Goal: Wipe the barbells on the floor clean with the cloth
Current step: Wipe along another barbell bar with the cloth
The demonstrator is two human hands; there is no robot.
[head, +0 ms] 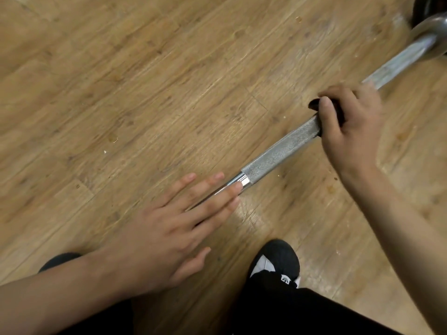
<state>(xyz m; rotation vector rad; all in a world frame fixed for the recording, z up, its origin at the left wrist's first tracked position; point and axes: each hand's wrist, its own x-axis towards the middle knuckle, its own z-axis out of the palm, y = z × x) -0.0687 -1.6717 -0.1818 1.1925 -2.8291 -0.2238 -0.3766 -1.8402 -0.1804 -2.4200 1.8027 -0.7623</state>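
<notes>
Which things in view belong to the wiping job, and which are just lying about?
Job:
- barbell
- cloth, dark, gripped round the bar by the right hand
- left hand, fingers straight over the bar

Lying about:
- shoe
- floor, with scattered specks

No word, number or brand can be read anywhere in view. The one candidate is a small white mark [286,278] on the black shoe [280,255], below the knurled part of the barbell [280,151]. It is too small and blurred to tell whether it is lettering or a logo. The barbell itself shows bare metal and knurling only, with no stamp or label that can be made out.
</notes>
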